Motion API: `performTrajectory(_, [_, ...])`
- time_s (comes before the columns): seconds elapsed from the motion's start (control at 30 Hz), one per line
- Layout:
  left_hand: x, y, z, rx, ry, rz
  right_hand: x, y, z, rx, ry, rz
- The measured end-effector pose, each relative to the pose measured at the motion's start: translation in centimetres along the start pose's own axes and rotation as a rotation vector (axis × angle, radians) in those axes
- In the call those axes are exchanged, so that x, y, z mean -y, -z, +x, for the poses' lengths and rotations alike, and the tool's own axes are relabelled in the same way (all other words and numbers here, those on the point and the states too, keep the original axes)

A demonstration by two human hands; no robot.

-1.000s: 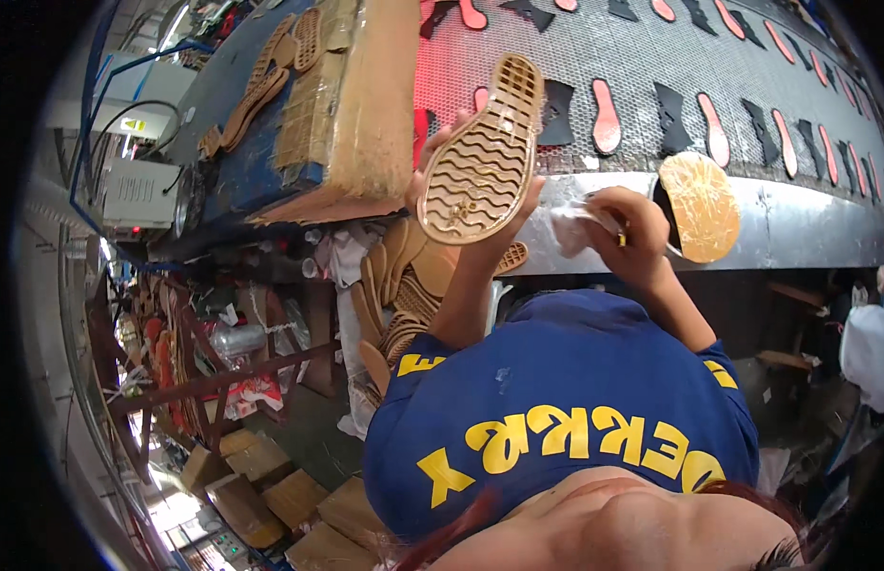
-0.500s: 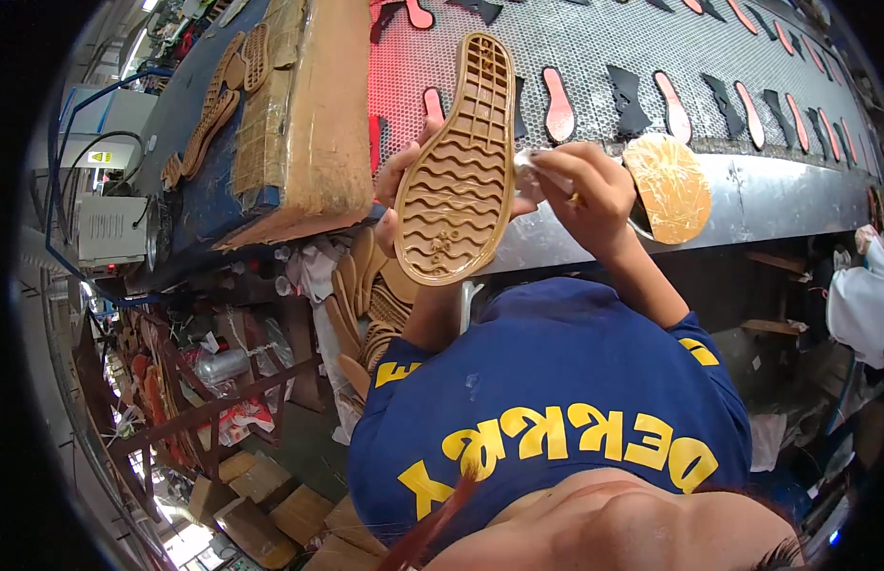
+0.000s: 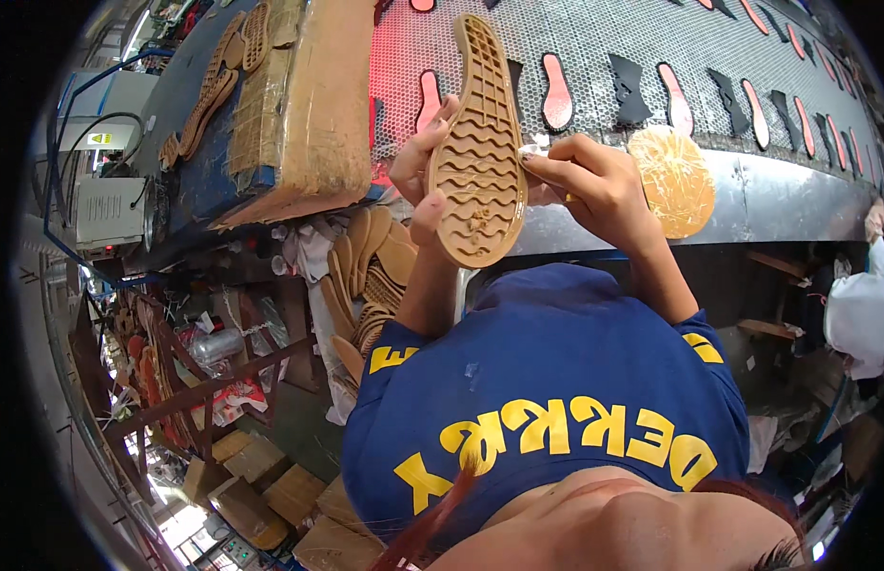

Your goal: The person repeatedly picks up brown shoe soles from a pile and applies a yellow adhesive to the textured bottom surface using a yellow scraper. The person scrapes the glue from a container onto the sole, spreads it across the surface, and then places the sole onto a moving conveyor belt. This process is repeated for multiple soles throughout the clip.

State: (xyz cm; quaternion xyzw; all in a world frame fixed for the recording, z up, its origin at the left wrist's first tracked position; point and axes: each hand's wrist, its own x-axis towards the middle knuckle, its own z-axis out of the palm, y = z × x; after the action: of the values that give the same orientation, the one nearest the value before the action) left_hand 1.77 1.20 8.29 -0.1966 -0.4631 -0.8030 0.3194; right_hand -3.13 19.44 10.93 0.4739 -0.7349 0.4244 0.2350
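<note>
A tan shoe sole (image 3: 478,186) stands nearly upright before me, its wavy and gridded tread in view. My left hand (image 3: 425,167) is closed around its left edge, thumb over the tread near the heel. At the opposite edge, my right hand (image 3: 599,186) pinches a small white wad (image 3: 532,152), perhaps cloth or paper, which touches or nearly touches the sole's side. Just right of that hand is a rounded tan pad (image 3: 672,186) with a shiny, crinkled surface. The sole's other face is hidden.
Beyond the metal ledge (image 3: 770,202), a mesh conveyor bears rows of pinkish sole-shaped pieces (image 3: 557,93) and black cut pieces (image 3: 629,90). At left, a large cardboard-sided block (image 3: 323,124) carries several soles (image 3: 209,109). More soles (image 3: 352,271) are heaped below it, with cardboard boxes (image 3: 294,500) lower down.
The sole has turned more edge-on and shifted slightly right and up. My left thumb now shows over the tread. The right hand with the white wad remains at the sole's right edge.
</note>
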Motion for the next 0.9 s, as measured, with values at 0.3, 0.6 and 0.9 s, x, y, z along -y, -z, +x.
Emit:
performTrajectory(0.3, [2.3, 0.3, 1.5, 0.114, -0.096, 0.216, -0.4, 0.8, -1.2, 0.023, -0.124, -0.006])
performTrajectory(0.6, [5.1, -1.3, 3.6, 0.162, -0.105, 0.188, -1.3, 1.6, -1.8, -0.059, -0.218, 0.075])
performTrajectory(0.9, [6.5, -1.7, 4.4, 0.143, -0.016, 0.108, -2.2, 0.9, -2.9, -0.151, -0.193, 0.318])
